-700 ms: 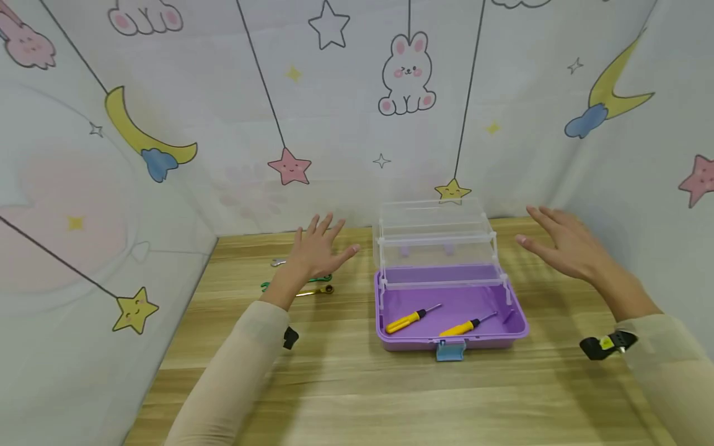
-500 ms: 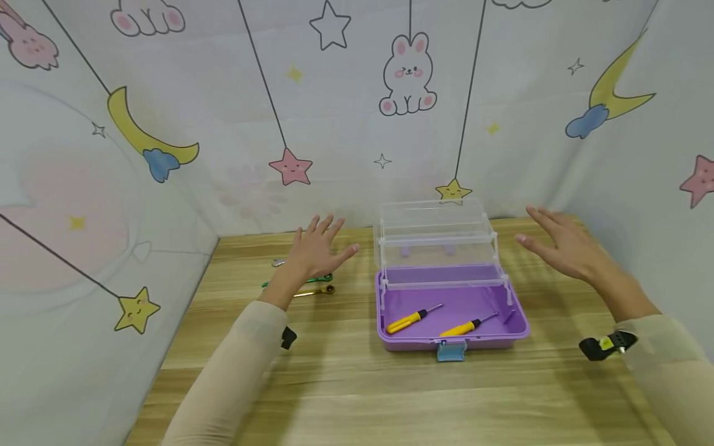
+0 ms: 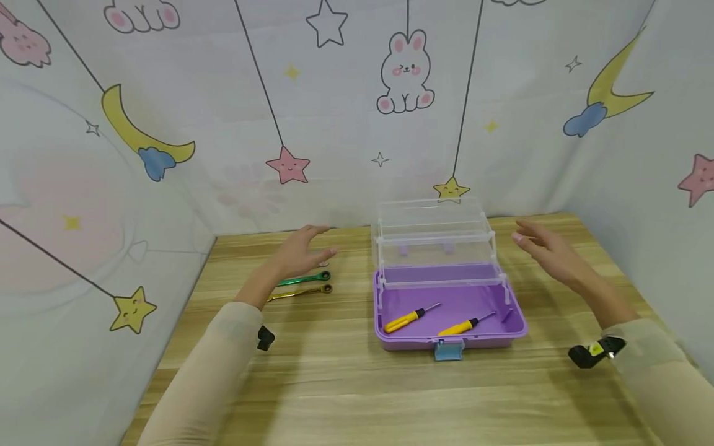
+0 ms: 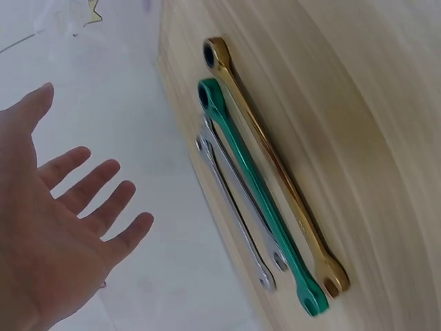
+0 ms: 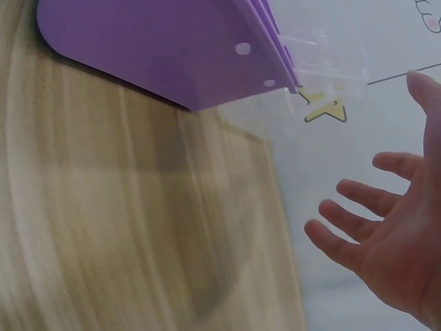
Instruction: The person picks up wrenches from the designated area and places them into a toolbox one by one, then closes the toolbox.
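My left hand (image 3: 295,254) hovers over the wrenches on the left of the table, its fingers relaxed and holding nothing. Below it in the left wrist view lie a gold wrench (image 4: 279,169), a green wrench (image 4: 251,176) and two silver wrenches, one of them the outer silver wrench (image 4: 238,221). My right hand (image 3: 549,248) is held in the air to the right of the purple toolbox (image 3: 446,344), fingers loosely bent, touching nothing. Inside the toolbox lie two yellow-handled screwdrivers, a left screwdriver (image 3: 404,321) and a right screwdriver (image 3: 460,328).
The toolbox's clear lid and trays (image 3: 435,238) stand raised at its back. A blue latch (image 3: 449,351) hangs at its front. Behind the wooden table (image 3: 357,396) is a printed cloth backdrop (image 3: 346,111), which also runs along both sides.
My left hand has shifted left and slightly down, uncovering more of the green and gold wrenches. The right hand has lowered a little and its fingers have relaxed. Toolbox and tools stay put.
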Tool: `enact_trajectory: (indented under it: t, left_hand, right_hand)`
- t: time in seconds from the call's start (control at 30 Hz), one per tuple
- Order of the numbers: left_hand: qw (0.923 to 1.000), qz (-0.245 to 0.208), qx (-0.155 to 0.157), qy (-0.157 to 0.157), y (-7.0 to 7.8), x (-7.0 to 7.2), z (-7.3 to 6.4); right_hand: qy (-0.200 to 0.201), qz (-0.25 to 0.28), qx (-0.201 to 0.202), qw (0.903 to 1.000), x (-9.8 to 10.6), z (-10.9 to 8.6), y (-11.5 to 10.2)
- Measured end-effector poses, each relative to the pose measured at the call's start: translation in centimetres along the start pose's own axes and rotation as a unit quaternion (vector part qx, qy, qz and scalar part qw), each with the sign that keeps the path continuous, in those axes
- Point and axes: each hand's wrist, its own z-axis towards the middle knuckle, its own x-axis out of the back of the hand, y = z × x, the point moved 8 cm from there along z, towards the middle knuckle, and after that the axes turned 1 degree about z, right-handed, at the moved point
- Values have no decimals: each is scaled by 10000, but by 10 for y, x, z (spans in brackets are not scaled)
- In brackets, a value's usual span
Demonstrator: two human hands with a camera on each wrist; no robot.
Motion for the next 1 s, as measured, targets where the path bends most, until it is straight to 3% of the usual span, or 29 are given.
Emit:
enact_trajectory:
  t: [0.23, 0.57, 0.77, 1.0]
  left_hand:
    - [9989, -442, 56, -147, -30, 4, -7]
    - [9972, -662, 275, -236, -68, 1, -11]
    - [9972, -583, 417, -191, -80, -3, -10]
    - [9959, -624, 639, -111, -87, -9, -9]
  right_hand:
    - [-306, 1135, -115, 9930, -18, 1, 5]
    - [-657, 1830, -483, 9797, -41, -3, 15]
    - [-849, 2164, -736, 9698, -51, -7, 21]
    - [-958, 2261, -892, 9653, -61, -9, 24]
